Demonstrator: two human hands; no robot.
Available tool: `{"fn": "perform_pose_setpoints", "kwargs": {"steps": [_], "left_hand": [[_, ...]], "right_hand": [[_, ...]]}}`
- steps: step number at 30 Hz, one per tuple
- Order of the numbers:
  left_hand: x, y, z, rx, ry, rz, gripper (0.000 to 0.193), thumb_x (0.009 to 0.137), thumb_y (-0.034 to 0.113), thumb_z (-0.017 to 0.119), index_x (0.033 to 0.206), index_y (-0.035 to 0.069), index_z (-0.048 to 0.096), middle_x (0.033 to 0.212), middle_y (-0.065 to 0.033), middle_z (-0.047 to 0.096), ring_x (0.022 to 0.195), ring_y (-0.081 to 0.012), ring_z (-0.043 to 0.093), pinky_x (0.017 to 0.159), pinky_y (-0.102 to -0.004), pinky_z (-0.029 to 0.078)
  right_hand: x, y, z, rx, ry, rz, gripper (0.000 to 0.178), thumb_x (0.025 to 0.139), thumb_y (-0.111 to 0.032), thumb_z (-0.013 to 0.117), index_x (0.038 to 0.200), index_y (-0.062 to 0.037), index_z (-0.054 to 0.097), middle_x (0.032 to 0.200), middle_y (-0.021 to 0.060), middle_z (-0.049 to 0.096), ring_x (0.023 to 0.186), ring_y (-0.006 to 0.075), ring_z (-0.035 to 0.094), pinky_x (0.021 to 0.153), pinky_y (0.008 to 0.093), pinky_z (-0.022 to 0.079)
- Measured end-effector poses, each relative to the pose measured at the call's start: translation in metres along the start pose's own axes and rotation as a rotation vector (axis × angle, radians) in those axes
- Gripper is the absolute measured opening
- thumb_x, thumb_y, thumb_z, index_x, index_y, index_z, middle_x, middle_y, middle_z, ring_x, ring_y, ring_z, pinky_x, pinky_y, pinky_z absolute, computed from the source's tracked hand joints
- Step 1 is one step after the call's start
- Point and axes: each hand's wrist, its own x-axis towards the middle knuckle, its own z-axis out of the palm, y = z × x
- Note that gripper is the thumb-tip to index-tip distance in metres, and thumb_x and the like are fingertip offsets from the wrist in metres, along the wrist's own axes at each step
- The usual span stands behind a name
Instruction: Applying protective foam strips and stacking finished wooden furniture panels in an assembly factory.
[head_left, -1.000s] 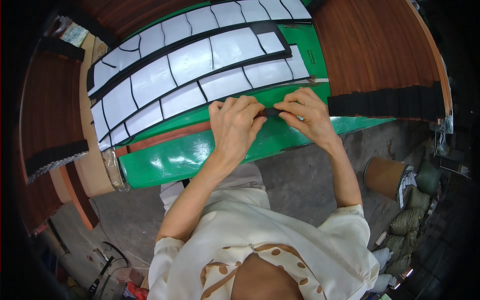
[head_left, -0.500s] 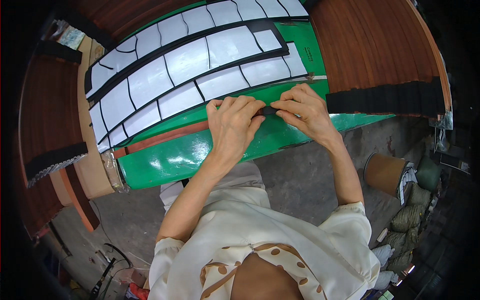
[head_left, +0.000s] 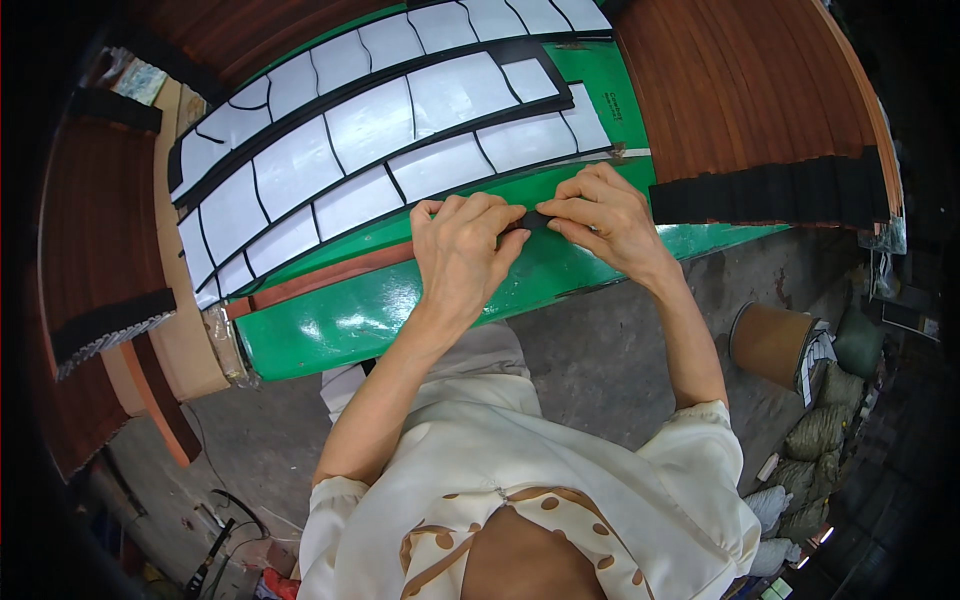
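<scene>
big green table [head_left: 330,335], left hand [head_left: 462,245] pinched shut on the brown strip [head_left: 335,273], right hand [head_left: 607,222] pinching a tiny black piece [head_left: 535,219] at its right end, strip lying along the near edge, long axis roughly left-right, right end angled slightly away

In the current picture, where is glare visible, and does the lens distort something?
Head view: white glare on the green tabletop near its front edge; head view: fisheye curvature bends the brown slats at right, the corners black; head view: left hand and right hand fairly sharp, the black piece between them shows little detail.
</scene>
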Motion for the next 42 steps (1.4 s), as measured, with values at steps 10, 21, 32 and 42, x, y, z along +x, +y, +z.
{"fn": "perform_pose_setpoints", "kwargs": {"steps": [10,21,32,42], "left_hand": [[0.000,0.000,0.002,-0.011,0.000,-0.007,0.016,0.069,0.015,0.072,0.084,0.008,0.070,0.081,0.0020,0.064,0.072,-0.0168,0.057,0.075,-0.0344,0.034],[-0.001,0.000,0.006,0.007,0.040,0.039,0.015,0.069,0.014,0.072,0.082,0.010,0.069,0.079,0.0024,0.063,0.071,-0.0161,0.056,0.072,-0.0332,0.034],[-0.002,0.000,0.007,0.095,0.080,0.169,0.021,0.069,0.011,0.071,0.090,0.011,0.068,0.076,0.0024,0.059,0.068,-0.0167,0.052,0.070,-0.0335,0.036],[-0.009,-0.016,0.011,0.268,0.110,0.373,0.033,0.068,0.016,0.060,0.100,0.013,0.063,0.079,0.0009,0.053,0.067,-0.0182,0.049,0.058,-0.0330,0.037]], "right_hand": [[0.001,0.002,0.000,-0.021,0.011,-0.038,0.025,0.064,-0.010,0.076,0.088,-0.0110,0.071,0.085,0.0006,0.061,0.082,0.0194,0.056,0.067,0.0320,0.048],[-0.026,0.020,0.005,0.288,0.153,0.291,0.027,0.072,-0.010,0.073,0.098,-0.0060,0.069,0.096,0.0071,0.064,0.092,0.0221,0.058,0.077,0.0313,0.048],[-0.031,0.006,0.019,0.437,0.155,0.414,0.019,0.081,-0.007,0.067,0.099,-0.0005,0.065,0.098,0.0059,0.063,0.089,0.0129,0.058,0.077,0.0244,0.044],[-0.022,-0.022,0.077,0.376,0.430,0.581,0.019,0.087,-0.011,0.058,0.104,-0.0017,0.056,0.093,0.0092,0.057,0.082,0.0177,0.053,0.075,0.0308,0.044]]}}
